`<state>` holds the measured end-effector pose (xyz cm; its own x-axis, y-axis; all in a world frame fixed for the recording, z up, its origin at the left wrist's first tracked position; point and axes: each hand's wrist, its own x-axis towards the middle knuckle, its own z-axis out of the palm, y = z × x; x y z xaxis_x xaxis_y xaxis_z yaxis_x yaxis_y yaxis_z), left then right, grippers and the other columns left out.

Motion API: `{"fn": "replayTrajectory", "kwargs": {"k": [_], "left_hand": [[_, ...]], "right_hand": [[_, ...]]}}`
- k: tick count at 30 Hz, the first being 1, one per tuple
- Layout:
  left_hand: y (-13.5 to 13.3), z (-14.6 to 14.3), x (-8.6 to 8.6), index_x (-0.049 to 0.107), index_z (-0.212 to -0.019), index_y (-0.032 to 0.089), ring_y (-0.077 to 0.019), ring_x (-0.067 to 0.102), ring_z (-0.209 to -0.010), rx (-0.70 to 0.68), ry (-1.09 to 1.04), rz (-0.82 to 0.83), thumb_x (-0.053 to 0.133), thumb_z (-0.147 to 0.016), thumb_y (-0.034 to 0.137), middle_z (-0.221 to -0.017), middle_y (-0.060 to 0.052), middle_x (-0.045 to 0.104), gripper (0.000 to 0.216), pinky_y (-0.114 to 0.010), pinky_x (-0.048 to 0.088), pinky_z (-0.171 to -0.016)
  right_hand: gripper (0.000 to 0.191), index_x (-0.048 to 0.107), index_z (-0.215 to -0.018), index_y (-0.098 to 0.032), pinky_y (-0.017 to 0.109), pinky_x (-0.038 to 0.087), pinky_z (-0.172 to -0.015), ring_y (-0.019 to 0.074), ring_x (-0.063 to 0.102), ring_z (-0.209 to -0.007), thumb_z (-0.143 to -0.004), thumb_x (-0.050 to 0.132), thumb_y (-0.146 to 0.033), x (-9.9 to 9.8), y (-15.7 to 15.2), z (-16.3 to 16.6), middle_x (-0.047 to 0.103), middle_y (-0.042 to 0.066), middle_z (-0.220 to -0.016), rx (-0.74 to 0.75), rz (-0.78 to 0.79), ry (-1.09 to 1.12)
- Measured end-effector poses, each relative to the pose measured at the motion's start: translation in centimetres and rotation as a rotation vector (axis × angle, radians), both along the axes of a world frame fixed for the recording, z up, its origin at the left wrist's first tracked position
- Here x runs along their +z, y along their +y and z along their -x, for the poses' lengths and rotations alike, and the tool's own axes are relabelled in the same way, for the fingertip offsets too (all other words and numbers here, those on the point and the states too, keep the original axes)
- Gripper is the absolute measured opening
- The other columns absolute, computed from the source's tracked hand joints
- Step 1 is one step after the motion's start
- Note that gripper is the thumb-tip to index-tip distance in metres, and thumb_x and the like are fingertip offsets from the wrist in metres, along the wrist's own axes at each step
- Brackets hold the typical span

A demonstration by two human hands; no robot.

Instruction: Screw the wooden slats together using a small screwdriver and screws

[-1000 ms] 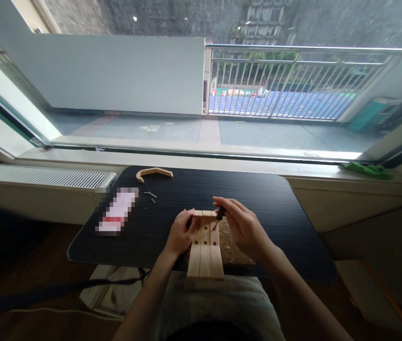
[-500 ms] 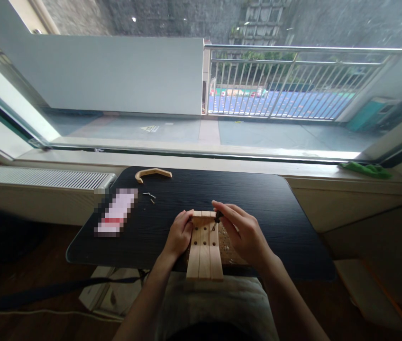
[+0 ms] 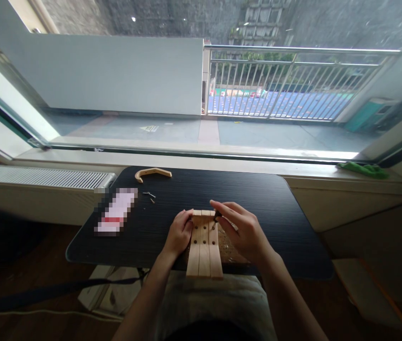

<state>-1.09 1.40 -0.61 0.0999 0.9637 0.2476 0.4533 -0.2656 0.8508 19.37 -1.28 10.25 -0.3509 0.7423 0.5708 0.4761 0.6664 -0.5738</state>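
A pale wooden piece of three slats (image 3: 204,260) with rows of dark holes lies at the near edge of the black table, partly over a brown board (image 3: 231,251). My left hand (image 3: 179,232) is closed around its left edge, thumb near the top corner. My right hand (image 3: 243,227) grips a small dark-handled screwdriver (image 3: 217,215) between thumb and fingers. The tool slants down, its tip at the upper right hole of the slats. Part of the handle is hidden by the fingers.
A curved wooden piece (image 3: 154,172) lies at the back left of the black table (image 3: 258,199). Near it are some screws (image 3: 149,194) and a blurred pink-white item (image 3: 117,210). Beyond stand a radiator (image 3: 44,177), the window sill and a green cloth (image 3: 364,169).
My right hand and the screwdriver have shifted very slightly, the tip staying at the same hole. My left hand keeps its hold on the wooden slats.
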Motion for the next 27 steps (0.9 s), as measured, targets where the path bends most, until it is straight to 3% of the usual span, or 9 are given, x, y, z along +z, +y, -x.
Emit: {"fn": "replayTrajectory", "kwargs": {"k": [5,27], "left_hand": [[-0.04,-0.09,0.26,0.066,-0.096,0.020,-0.0237,0.061,-0.104,-0.007,-0.009,0.002,0.046,-0.083,0.017,-0.104,-0.006,0.070,0.024,-0.045,0.043,-0.102],[-0.09,-0.10,0.43,0.066,-0.096,0.020,-0.0234,0.062,-0.102,-0.008,0.000,0.003,0.046,-0.084,0.017,-0.101,-0.006,0.070,0.023,-0.043,0.045,-0.099]], "right_hand": [[0.046,0.054,-0.136,-0.027,0.034,0.054,-0.089,0.0193,0.063,-0.107,-0.094,0.044,-0.010,0.00,-0.20,-0.09,0.065,0.009,-0.121,0.011,0.021,0.043],[0.040,0.056,-0.134,-0.027,0.033,0.053,-0.085,0.0186,0.064,-0.101,-0.096,0.048,-0.018,0.12,0.35,-0.72,0.068,0.008,-0.114,0.025,0.013,-0.043]]}}
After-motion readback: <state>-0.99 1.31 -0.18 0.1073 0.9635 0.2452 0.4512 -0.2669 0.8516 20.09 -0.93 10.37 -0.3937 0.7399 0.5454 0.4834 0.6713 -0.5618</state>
